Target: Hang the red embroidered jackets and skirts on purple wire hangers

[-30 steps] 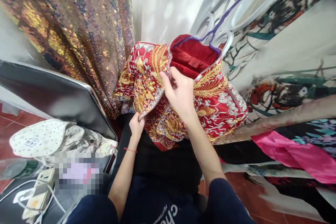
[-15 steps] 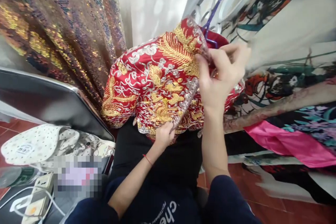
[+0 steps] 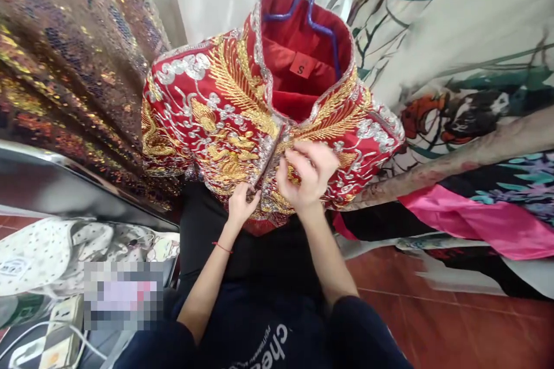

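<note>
A red jacket point(image 3: 208, 109) covered in gold and silver embroidery hangs in front of me on a purple hanger point(image 3: 314, 8). Its collar stands open and shows a red lining with a tag marked S point(image 3: 302, 65). My left hand point(image 3: 242, 204) pinches the lower part of the front opening's left edge. My right hand point(image 3: 308, 176) is closed on the right edge just beside it, fingers curled into the trim. Both hands meet at the centre seam below the collar.
A dark sequinned gold fabric point(image 3: 73, 63) hangs at the left. Printed floral cloth point(image 3: 471, 98) and a pink cloth point(image 3: 476, 228) lie at the right. A dotted white cloth point(image 3: 52, 248) and a power strip with cables point(image 3: 52, 340) sit at lower left. Red floor tiles point(image 3: 433, 323) show below.
The jacket has turned to face me with its collar open. My right hand came down from the collar to the front seam, and both hands now hold the two front edges together.
</note>
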